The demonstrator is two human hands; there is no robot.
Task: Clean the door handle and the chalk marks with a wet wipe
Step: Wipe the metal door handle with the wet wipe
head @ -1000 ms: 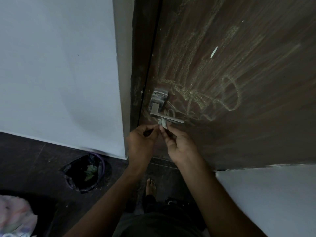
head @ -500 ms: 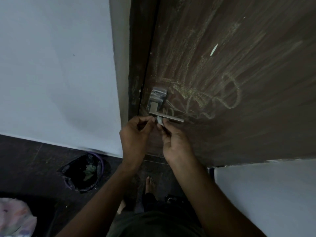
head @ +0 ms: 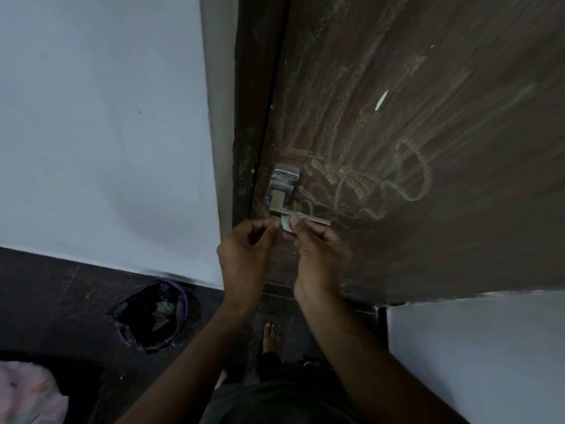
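A silver lever door handle (head: pixel 282 195) sits on the left edge of a dark brown door (head: pixel 428 240). Yellowish chalk marks (head: pixel 351 175) scrawl across the door to the right of the handle, with a loop further right. A small folded wet wipe (head: pixel 286 223) shows just under the lever. My right hand (head: pixel 318 249) pinches the wipe against the lever. My left hand (head: pixel 244 249) is close beside it with its fingertips curled together at the wipe's left edge; whether it pinches the wipe is hidden.
A white wall (head: pixel 107 133) lies left of the dark door frame (head: pixel 247 117). A bin lined with a black bag (head: pixel 153 316) stands on the dark floor at lower left. A pale bundle (head: pixel 27 393) fills the bottom left corner. My bare foot (head: pixel 272 335) is below the hands.
Both hands have stayed at the lever with the wipe between them, shifting slightly up towards the handle. The view has moved a little.
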